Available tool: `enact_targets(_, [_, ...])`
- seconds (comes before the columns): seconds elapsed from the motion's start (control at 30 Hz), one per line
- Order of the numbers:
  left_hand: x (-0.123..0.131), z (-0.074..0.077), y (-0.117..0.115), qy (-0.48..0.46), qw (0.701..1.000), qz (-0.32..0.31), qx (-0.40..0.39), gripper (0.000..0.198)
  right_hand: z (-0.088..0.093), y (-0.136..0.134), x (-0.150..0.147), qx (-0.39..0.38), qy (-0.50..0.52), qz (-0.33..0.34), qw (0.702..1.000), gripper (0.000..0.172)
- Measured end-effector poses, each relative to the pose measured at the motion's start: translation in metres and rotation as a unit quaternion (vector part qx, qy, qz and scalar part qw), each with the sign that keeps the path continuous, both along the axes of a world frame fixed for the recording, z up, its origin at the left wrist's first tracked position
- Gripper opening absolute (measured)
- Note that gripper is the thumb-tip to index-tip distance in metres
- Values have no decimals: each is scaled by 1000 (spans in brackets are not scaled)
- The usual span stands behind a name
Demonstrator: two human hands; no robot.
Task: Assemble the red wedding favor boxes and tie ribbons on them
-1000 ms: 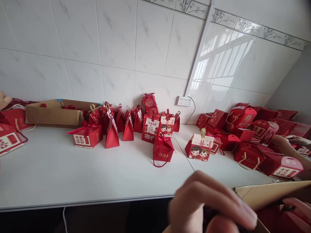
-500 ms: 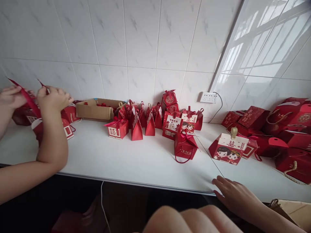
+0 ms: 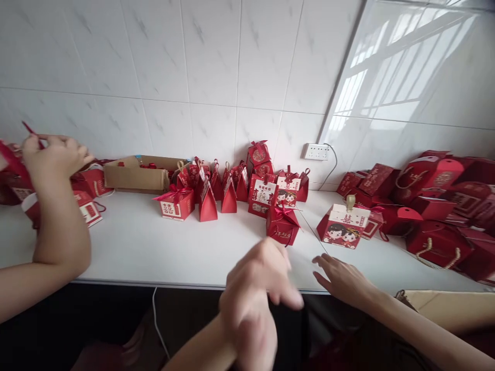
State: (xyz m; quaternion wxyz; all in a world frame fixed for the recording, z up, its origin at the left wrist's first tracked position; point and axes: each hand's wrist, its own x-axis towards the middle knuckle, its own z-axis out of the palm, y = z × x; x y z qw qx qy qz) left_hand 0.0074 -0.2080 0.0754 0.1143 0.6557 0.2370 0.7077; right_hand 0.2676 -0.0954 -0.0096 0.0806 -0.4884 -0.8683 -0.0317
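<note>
My left hand (image 3: 257, 293) is raised in the middle foreground, in front of the counter's edge. Motion smears its fingers, so I cannot make out their grip; nothing shows in it. Resting on the white counter (image 3: 139, 247) near the front edge, my right hand (image 3: 342, 275) is open with its fingers apart. Beyond my left hand stands a red gift box (image 3: 283, 226) with a bow, its lower part close behind the fingers in view. Nearest to my right hand is a red and white gift box (image 3: 343, 232) with two cartoon faces and a gold loop on top.
On the left, a co-worker's hand (image 3: 54, 154) holds a red ribbon (image 3: 15, 162). Small peaked red boxes (image 3: 209, 206) stand mid-counter beside a cardboard tray (image 3: 135, 178). A pile of red boxes (image 3: 436, 242) fills the right. A power strip (image 3: 317, 151) is on the tiled wall.
My left hand has risen from the bottom edge towards the counter. My view has shifted slightly right, so everything sits further left. My right hand stays on the counter.
</note>
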Motion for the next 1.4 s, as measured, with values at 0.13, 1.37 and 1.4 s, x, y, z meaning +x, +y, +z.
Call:
enact_targets(0.13, [18,-27,105,59,989,3,-132,26,25,38,-14,-67,262,-52,961,42])
enact_targets(1.37, [-77,-78,205,54,928,49,-364,39,24,134,-95,-298,527,49,795,58])
enact_targets(1.4, [-77,-74,202,75,927,22,-366,43,25,133,-96,-286,531,48,796,58])
